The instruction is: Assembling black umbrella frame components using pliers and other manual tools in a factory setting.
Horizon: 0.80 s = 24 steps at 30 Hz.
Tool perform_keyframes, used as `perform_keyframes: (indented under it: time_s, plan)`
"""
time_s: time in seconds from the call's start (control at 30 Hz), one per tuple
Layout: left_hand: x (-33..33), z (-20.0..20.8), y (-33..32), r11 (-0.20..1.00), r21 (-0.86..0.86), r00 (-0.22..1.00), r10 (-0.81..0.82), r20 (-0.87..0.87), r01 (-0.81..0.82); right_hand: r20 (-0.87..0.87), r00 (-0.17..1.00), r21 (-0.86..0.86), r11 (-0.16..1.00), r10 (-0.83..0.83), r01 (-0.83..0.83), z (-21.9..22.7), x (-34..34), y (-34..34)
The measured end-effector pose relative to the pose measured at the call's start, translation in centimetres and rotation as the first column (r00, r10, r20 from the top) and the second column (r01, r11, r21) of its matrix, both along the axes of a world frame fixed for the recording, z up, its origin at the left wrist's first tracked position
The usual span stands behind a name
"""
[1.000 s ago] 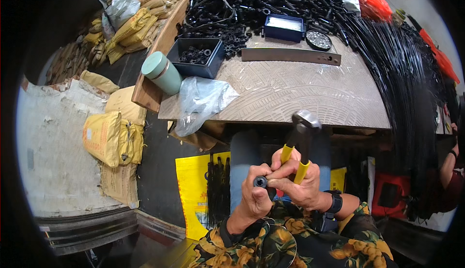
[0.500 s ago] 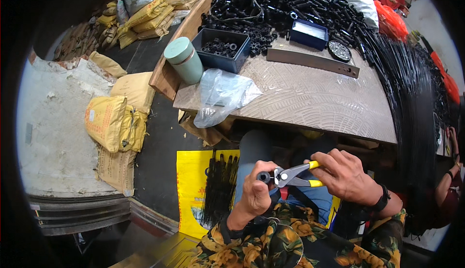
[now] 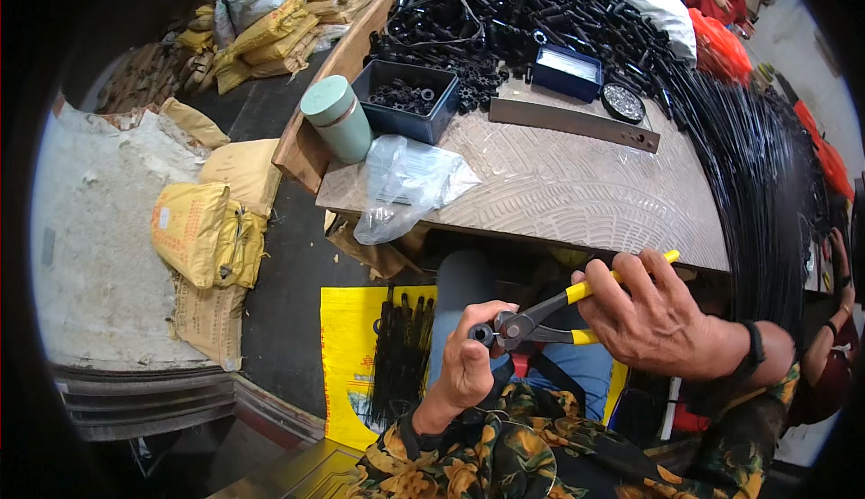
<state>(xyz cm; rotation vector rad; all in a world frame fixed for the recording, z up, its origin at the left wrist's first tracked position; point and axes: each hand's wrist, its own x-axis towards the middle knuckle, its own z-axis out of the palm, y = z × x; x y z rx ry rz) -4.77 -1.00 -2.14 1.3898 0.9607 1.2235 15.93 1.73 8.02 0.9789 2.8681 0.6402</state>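
Note:
My left hand (image 3: 462, 375) is closed around a small black tubular part (image 3: 481, 334), its round open end facing up. My right hand (image 3: 651, 320) grips yellow-handled end-cutting pincers (image 3: 530, 321) with the handles spread wide; one handle sticks out past the fingers. The pincers' head lies right beside the tube's end, near my left fingertips, and whether the jaws bite on anything is too small to tell. Below and to the left, a bundle of thin black rods (image 3: 403, 355) lies on a yellow printed sheet (image 3: 347, 346).
Ahead stands a workbench (image 3: 577, 192) with a heap of black tubular parts (image 3: 532, 12), a dark bin (image 3: 405, 98), a green canister (image 3: 337, 119), a plastic bag (image 3: 410, 183), a metal bar (image 3: 573, 124), a blue box (image 3: 567, 73) and long black rods (image 3: 766, 192). Other people work at the right.
The pincers' handles have spread wider apart, and my right hand has moved up and to the right with them. My left hand still holds the tube. The view has shifted slightly.

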Motion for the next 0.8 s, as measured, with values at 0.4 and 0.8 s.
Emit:
perform_keyframes:
  time_s: [0.4,0.8]
  plan:
    - [0.6,-0.5,1.0,0.987,0.1,0.989,-0.135,0.053,0.129,-0.261,0.965,-0.409,0.909,-0.037,-0.076,-2.1,1.5,-0.6]
    - [-0.5,-0.1,0.5,0.925,-0.003,0.916,-0.376,0.138,0.38,-0.131,0.933,-0.99,-0.011,-0.336,-0.143,1.5,3.5,1.8]
